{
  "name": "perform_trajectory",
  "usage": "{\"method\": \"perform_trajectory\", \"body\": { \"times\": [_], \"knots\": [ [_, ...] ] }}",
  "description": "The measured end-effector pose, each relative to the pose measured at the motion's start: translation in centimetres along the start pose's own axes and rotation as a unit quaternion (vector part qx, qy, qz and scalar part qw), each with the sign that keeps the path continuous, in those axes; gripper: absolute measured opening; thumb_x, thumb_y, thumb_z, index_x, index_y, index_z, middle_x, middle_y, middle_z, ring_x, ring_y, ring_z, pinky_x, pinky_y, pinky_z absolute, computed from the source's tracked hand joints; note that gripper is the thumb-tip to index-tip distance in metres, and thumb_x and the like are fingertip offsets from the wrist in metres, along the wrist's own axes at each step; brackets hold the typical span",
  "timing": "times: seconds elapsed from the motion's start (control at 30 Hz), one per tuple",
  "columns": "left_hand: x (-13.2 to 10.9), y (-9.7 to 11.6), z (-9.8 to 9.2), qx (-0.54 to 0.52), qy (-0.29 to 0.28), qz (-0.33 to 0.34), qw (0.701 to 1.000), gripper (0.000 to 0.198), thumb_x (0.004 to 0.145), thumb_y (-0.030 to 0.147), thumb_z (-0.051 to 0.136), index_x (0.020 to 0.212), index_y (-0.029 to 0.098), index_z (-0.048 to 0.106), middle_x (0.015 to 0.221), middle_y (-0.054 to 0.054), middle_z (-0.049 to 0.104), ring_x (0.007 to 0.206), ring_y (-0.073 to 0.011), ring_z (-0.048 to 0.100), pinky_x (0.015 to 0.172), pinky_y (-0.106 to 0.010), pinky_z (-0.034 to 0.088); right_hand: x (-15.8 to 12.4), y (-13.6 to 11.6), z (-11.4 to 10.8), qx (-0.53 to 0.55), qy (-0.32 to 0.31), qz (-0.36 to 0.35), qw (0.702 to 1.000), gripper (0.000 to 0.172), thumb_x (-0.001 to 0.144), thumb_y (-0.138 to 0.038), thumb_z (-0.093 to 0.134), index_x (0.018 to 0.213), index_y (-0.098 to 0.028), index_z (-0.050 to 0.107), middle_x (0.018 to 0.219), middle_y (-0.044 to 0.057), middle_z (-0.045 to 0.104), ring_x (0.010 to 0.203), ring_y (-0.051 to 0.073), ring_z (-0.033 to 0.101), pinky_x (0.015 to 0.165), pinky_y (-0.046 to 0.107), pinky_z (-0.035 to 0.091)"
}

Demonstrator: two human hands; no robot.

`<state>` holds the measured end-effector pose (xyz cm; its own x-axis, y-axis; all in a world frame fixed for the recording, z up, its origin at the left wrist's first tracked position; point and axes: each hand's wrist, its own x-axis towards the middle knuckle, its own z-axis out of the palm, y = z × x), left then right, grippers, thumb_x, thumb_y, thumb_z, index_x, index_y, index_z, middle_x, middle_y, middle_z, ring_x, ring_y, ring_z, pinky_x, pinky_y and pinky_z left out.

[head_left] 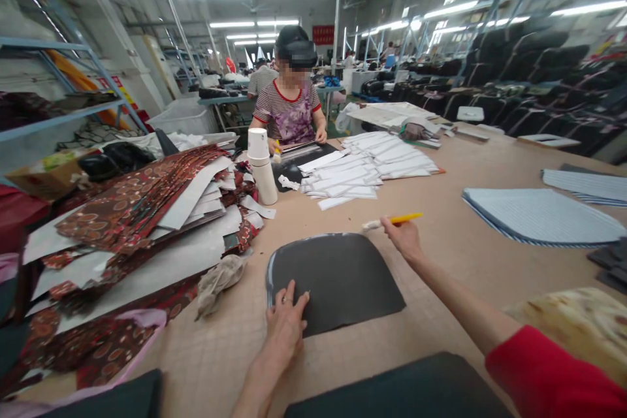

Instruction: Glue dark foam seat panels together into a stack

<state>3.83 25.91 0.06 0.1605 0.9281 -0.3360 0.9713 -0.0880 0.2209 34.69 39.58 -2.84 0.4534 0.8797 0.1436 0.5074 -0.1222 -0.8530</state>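
Observation:
A dark grey panel (343, 281) with a rounded far edge lies flat on the table in front of me. A whitish, wet-looking band runs along its left and far edges. My left hand (287, 323) rests on the panel's lower left part, fingers spread, with a ring on one finger. Just beyond the panel's far right corner, my right hand (402, 238) grips a brush (409, 217) with a yellow handle. Its pale bristles point left, close to the panel's far edge. Another dark panel (396, 392) lies nearest to me, partly cut off by the frame.
Patterned brown-red fabric pieces (122, 202) are heaped at left, beside a crumpled rag (220, 281). Stacked white cups (262, 166) stand near white strips (343, 173). Across the table sits a co-worker (294, 104) with a brush. Striped pieces (543, 215) lie at right.

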Motion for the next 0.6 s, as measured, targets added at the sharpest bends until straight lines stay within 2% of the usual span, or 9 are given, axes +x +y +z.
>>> {"method": "perform_trajectory", "body": {
  "times": [0.1,0.2,0.33,0.43,0.6],
  "knots": [
    [0.0,0.4,-0.5,0.002,-0.011,-0.001,1.0,0.057,0.074,0.011,0.045,0.129,0.027,0.045,0.151,-0.01,0.024,0.133,-0.028,0.027,0.098,-0.041,0.034,-0.7,0.1,0.5,0.026,-0.055,-0.058,0.996,0.035,0.071,-0.047,0.052,0.083,-0.018,0.067,0.081,0.006,0.07,0.077,0.022,0.064,0.068,0.029,0.047],
    [-0.1,0.8,-0.7,0.011,-0.012,-0.005,1.0,0.055,0.077,0.01,0.043,0.13,0.025,0.044,0.151,-0.011,0.023,0.133,-0.028,0.026,0.098,-0.042,0.034,-2.0,0.9,-0.3,0.025,-0.099,-0.094,0.99,0.031,0.072,-0.044,0.054,0.086,-0.02,0.068,0.082,0.004,0.07,0.076,0.021,0.064,0.071,0.031,0.048],
    [-0.2,0.8,-0.7,0.014,-0.013,-0.003,1.0,0.055,0.077,0.012,0.044,0.13,0.027,0.043,0.151,-0.009,0.024,0.133,-0.028,0.026,0.095,-0.044,0.036,-4.7,2.2,-3.3,0.012,-0.126,-0.123,0.984,0.027,0.074,-0.041,0.054,0.086,-0.021,0.068,0.091,0.005,0.07,0.083,0.022,0.064,0.079,0.034,0.048],
    [0.0,0.5,-0.1,0.011,0.001,0.003,1.0,0.055,0.076,0.012,0.044,0.129,0.028,0.044,0.15,-0.008,0.026,0.132,-0.0266,0.026,0.096,-0.045,0.035,-7.7,2.8,-6.0,0.002,-0.151,-0.131,0.98,0.025,0.076,-0.039,0.055,0.087,-0.021,0.068,0.093,0.006,0.07,0.085,0.023,0.064,0.081,0.036,0.048],
    [0.3,0.0,0.8,-0.026,0.034,0.02,0.999,0.052,0.075,0.012,0.044,0.125,0.026,0.047,0.149,-0.009,0.028,0.13,-0.0292,0.027,0.096,-0.049,0.034,-13.2,2.4,-10.5,-0.007,-0.201,-0.096,0.975,0.02,0.076,-0.038,0.056,0.084,-0.023,0.068,0.089,0.005,0.07,0.081,0.024,0.064,0.076,0.038,0.05]
  ]
}}
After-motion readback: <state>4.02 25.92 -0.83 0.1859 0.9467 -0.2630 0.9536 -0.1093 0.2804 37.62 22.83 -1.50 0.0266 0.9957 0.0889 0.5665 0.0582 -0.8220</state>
